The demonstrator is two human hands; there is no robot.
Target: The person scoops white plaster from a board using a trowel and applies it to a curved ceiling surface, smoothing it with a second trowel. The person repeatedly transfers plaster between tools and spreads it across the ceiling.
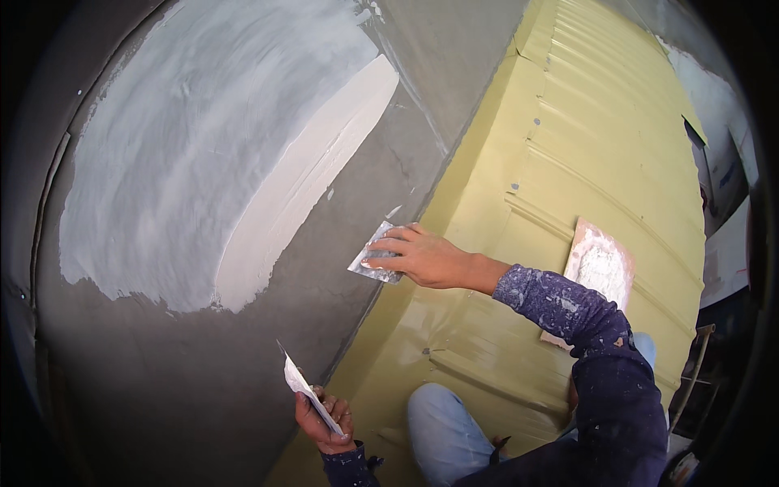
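My right hand (434,258) is closed on a flat metal putty scraper (375,264), its fingers spread across the blade. That blade lies at or close to the grey wall (389,170), below and right of a fresh white putty strip (312,174). Lower down, my left hand (326,424) grips a second putty scraper (302,385), tilted upward and coated with white paste. The strip edges a broad, thinly smeared putty patch (187,154) on the wall.
A yellow ribbed metal roof (600,154) slopes beside the wall, under my bent knee (446,430). On it rests a board with white putty (600,264), partly behind my right sleeve. A bamboo-like pole (694,369) stands beyond the roof's right edge.
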